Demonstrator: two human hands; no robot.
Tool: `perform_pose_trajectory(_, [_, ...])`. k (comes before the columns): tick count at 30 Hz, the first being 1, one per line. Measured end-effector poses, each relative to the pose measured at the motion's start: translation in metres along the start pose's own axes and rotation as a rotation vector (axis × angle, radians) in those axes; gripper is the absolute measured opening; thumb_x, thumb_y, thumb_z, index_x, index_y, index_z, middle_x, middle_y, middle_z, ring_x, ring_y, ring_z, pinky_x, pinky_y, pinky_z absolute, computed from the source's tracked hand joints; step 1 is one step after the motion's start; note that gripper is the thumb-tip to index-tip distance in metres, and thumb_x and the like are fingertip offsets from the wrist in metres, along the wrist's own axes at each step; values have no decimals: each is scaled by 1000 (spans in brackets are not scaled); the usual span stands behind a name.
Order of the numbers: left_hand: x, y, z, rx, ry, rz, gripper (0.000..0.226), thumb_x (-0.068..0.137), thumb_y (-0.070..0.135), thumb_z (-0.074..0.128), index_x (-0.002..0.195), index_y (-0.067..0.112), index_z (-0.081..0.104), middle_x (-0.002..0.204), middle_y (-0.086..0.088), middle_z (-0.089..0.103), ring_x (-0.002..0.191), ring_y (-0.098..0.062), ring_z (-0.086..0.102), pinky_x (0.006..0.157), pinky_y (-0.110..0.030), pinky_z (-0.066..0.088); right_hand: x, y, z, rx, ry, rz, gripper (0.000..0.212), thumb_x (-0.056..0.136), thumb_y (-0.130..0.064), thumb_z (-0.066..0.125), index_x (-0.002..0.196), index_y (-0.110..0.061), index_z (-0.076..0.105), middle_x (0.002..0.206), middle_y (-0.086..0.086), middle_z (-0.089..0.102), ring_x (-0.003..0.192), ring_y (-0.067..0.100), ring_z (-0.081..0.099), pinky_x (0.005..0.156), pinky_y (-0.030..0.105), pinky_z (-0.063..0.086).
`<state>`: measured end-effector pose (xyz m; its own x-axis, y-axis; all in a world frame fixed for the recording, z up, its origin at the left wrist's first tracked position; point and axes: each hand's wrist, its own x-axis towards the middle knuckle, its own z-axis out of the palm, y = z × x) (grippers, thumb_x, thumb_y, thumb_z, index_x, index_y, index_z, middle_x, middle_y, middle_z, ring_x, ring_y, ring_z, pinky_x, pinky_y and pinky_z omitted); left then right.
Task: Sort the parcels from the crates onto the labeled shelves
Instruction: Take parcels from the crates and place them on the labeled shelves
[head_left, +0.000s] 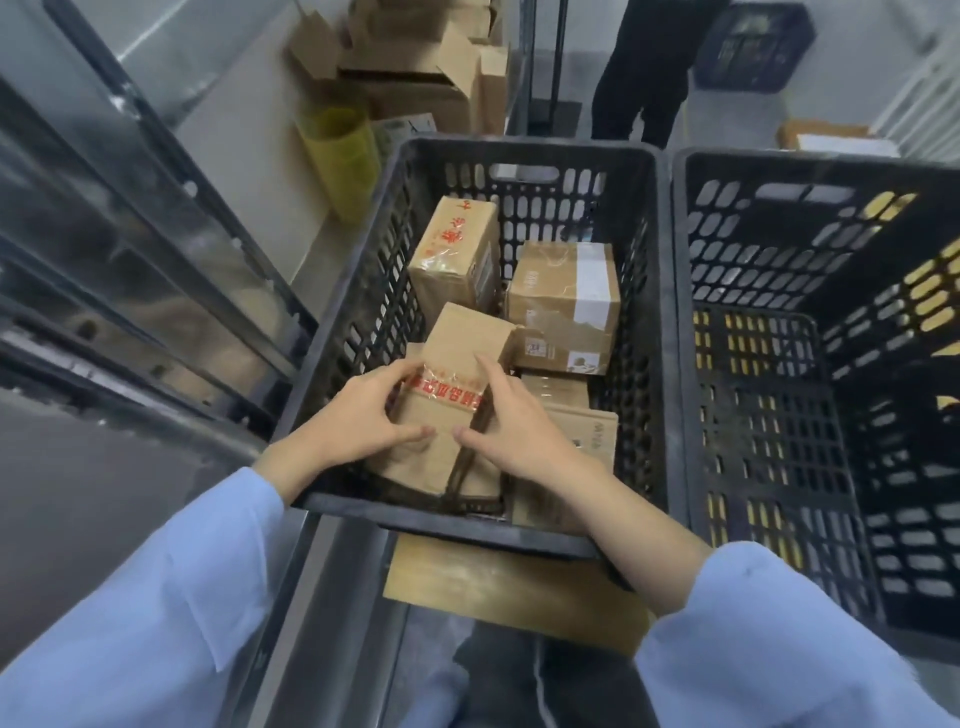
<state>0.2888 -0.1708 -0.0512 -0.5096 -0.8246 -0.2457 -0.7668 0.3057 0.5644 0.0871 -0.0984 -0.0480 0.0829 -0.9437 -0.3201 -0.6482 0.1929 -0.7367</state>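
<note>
One parcel, long axis pointing away from the person, in the crate; left hand and right hand clasped its opposite sides, fingers curled.

The pale floor carries a crate of parcels just beside an empty crate, with opened cartons beyond.

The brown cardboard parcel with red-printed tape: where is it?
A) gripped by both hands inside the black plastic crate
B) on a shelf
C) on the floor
A: the left hand and right hand both grip the brown cardboard parcel with red-printed tape inside the black perforated plastic crate.
</note>
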Motion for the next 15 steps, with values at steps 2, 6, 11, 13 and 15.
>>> perform_pose_trajectory(2, [-1, -1, 2, -36, 18, -1, 88, 73, 30, 85, 147, 20, 39, 141, -2, 54, 116, -3, 48, 90, -1, 31, 2, 2, -2, 3, 11, 6, 95, 87, -35, 72, 157, -25, 8, 154, 8, 34, 140, 23, 35, 113, 35, 31])
perform_pose_trajectory(6, [-7, -5, 3, -102, -27, -26, 97, 70, 32, 86, 150, 23, 33, 146, 5, 47, 123, 0, 42, 102, -15, 32, 2, 4, -2, 5, -1, 30, 103, 85, -37, 73, 158, -18, 3, 161, 6, 24, 146, 21, 27, 116, 32, 25])
perform_pose_trajectory(11, [-6, -8, 4, -161, -48, -46, 99, 68, 26, 88, 149, 26, 31, 136, 17, 46, 120, 3, 42, 92, -5, 34, 0, 2, 1, 31, -46, 68, 110, 84, -34, 75, 158, -17, -5, 159, 6, 31, 144, 21, 32, 115, 31, 28])
perform_pose_trajectory(13, [-5, -7, 4, -175, -54, -43, 100, 67, 24, 88, 149, 25, 32, 132, 20, 44, 120, 3, 43, 93, -7, 34, -1, 1, 0, 47, -50, 75, 111, 84, -32, 76, 158, -18, -6, 157, 5, 35, 142, 20, 35, 113, 29, 29])
perform_pose_trajectory(15, [-5, -7, 4, -196, -59, -38, 98, 67, 21, 88, 149, 23, 33, 132, 19, 43, 123, 0, 43, 100, -17, 37, -2, 0, -1, 67, -52, 79, 113, 83, -31, 77, 158, -18, -6, 156, 3, 38, 142, 19, 36, 113, 27, 29])
